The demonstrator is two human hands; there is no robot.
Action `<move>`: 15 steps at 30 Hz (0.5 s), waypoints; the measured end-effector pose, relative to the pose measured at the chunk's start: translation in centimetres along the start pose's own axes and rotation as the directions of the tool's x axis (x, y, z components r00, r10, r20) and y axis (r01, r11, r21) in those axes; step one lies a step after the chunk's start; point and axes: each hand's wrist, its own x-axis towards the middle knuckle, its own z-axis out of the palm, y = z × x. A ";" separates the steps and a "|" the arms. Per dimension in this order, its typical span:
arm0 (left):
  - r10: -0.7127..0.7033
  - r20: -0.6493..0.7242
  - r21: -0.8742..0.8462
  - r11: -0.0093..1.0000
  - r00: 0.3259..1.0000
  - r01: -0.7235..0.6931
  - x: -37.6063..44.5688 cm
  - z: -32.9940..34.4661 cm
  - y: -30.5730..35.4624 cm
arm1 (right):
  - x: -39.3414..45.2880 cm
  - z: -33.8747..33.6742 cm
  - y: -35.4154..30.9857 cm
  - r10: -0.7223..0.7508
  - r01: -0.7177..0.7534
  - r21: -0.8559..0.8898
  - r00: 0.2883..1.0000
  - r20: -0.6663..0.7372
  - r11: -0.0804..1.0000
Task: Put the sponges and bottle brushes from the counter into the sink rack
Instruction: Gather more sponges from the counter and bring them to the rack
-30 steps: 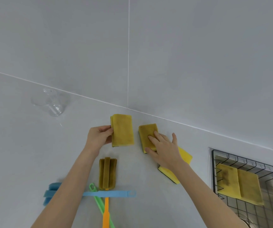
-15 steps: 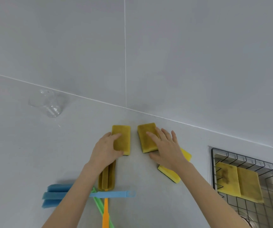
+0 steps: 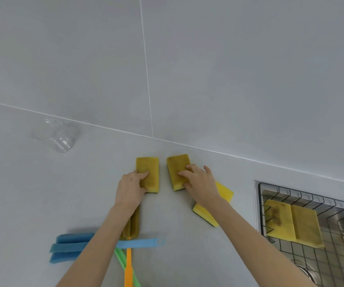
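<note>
Resting on the pale worktop (image 3: 42, 204) near the wall, two worn yellow sponges lie side by side, each under a hand. The left hand (image 3: 130, 188) has its grip closed on the left sponge (image 3: 149, 172) — thumb at its near end, fingers across the top. The right hand (image 3: 200, 183) grips the right sponge (image 3: 176, 166) likewise. A brighter third sponge (image 3: 223, 193) lies partly under the right wrist. Blue, green and orange bottle brushes (image 3: 71, 247) cross nearer the person, and two sponges (image 3: 291, 222) already sit in the sink rack (image 3: 312, 198).
</note>
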 end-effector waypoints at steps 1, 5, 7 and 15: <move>0.002 -0.020 -0.020 1.000 1.000 -0.002 -0.2 -0.2 0.4 | -0.2 -0.3 0.1 -0.001 0.003 0.075 1.000 -0.030 0.997; 0.077 -0.152 -0.093 0.991 0.985 -0.092 -1.8 -1.5 3.4 | -2.0 -2.4 0.5 0.031 0.046 0.336 0.975 -0.219 0.941; 0.129 -0.215 -0.113 0.981 0.968 -0.156 -3.1 -2.0 5.8 | -3.6 -3.8 1.2 0.060 0.067 0.378 0.947 -0.315 0.923; 0.268 -0.151 -0.188 0.937 0.951 -0.294 -8.9 2.7 16.2 | -13.7 -6.9 9.7 0.195 -0.030 0.334 0.858 -0.475 0.942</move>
